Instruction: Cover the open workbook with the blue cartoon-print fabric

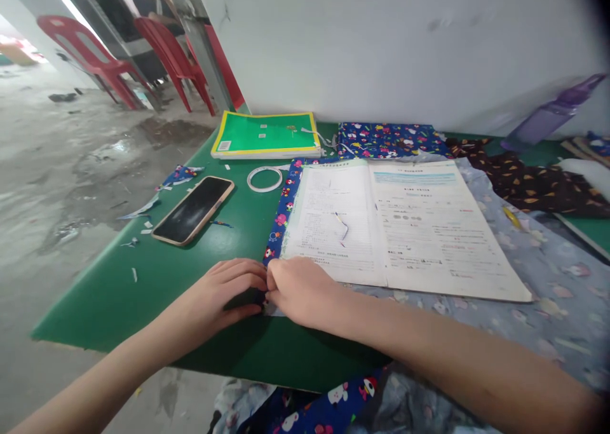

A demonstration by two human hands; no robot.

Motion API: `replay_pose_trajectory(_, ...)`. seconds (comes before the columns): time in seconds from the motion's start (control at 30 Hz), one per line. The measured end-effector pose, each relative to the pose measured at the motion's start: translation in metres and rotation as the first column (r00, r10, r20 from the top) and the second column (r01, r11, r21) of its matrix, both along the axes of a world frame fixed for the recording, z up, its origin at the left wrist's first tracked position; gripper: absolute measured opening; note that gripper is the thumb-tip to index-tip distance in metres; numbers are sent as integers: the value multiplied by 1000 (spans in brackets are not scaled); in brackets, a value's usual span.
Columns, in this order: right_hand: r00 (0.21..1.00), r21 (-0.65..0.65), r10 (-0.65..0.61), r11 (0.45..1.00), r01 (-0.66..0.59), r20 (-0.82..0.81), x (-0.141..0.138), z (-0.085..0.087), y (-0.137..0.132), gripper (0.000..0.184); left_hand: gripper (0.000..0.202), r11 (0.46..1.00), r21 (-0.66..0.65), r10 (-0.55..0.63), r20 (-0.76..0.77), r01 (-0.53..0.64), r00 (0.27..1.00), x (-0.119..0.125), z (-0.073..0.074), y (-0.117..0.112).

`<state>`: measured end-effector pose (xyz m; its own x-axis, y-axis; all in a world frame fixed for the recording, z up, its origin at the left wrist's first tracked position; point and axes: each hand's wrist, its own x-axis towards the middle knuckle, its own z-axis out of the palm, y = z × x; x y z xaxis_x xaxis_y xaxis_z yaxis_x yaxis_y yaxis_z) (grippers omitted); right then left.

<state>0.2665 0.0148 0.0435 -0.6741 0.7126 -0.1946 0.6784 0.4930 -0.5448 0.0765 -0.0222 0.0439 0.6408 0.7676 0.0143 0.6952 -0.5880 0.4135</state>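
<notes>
An open book [424, 230] lies on a cloth whose pale grey-blue side [538, 294] spreads out beneath it. Along the book's left edge the cloth shows a dark blue, cartoon-printed strip [281, 221]. At the lower end of that strip, my two hands meet. My left hand [233, 288] comes from the left, its fingertips and thumb pinched on the cloth's edge. My right hand [300, 291] is closed at the same corner, its fingers curled on the cloth and partly hidden. A short dark thread scrap [342, 227] rests on the left page.
A phone [194, 210], a roll of tape [265, 179] and small scraps lie left on the green table [119, 307]. Behind are a green book [267, 134], a folded blue printed cloth [391, 140] and a purple bottle [543, 121]. Red chairs [90, 56] and a person stand beyond.
</notes>
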Motion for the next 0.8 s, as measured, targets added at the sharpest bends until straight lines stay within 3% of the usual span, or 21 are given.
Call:
replay_pose_trajectory(0.2,973,-104,-130,988,112,-190,16,5,0,21,19,998,57,4,-21,-3,1000,0,-3,-7)
replay_pose_trajectory(0.3,977,-44,-17,999,8,-211,25,5,1,26,24,991,133,-5,-41,11,999,-2,-8,-11)
replay_pose_trajectory(0.4,980,123,171,980,-158,-100,31,1,1,24,27,982,185,-10,-57,21,998,-4,-11,-12)
replay_pose_trajectory(0.47,954,287,299,912,-293,22,33,-3,-1,22,27,978,206,-24,-80,40,997,-6,-12,-11)
replay_pose_trajectory(0.53,908,463,400,785,-411,128,33,-6,-5,21,27,973,220,-42,-110,66,993,-7,-13,-9)
replay_pose_trajectory(0.63,866,637,451,606,-476,218,32,-8,-15,20,30,969,225,-72,-132,100,989,-7,-10,-8)
replay_pose_trajectory(0.7,858,673,454,560,-483,239,31,-9,-19,19,32,967,226,-84,-136,113,987,-6,-8,-9)
replay_pose_trajectory(0.8,878,668,434,595,-447,202,30,-9,-20,16,24,969,238,-35,-113,62,993,-4,-7,-14)
